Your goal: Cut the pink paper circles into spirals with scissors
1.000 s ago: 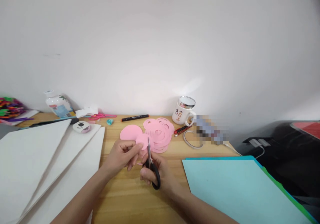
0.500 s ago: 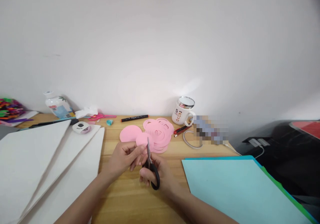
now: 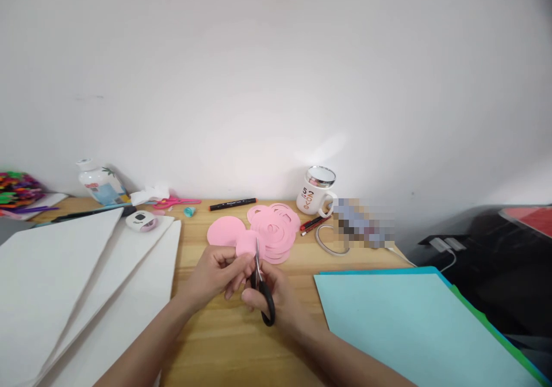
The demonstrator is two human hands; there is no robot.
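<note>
My left hand [image 3: 219, 272] pinches a small round piece of pink paper [image 3: 245, 243] along its near edge. In my right hand [image 3: 276, 292] is a pair of black-handled scissors [image 3: 266, 303], its blades pointing away from me and lying against the right side of that paper. Fingers hide part of the blades and the paper's lower edge. Just beyond, a larger pink paper disc [image 3: 222, 230] lies on the wooden table. To its right spreads a pile of pink paper rounds and cut pieces [image 3: 280, 234].
A white mug [image 3: 317, 194] stands behind the pile, beside pens [image 3: 313, 226]. Light blue sheets [image 3: 388, 312] lie at right, white sheets [image 3: 47, 283] at left. A black marker [image 3: 233, 204], pink scissors [image 3: 179, 202] and a white bottle [image 3: 101, 183] line the wall.
The small pink paper has shifted and turned slightly in my left hand. The scissors have moved very little, with the blades still at the paper's right side.
</note>
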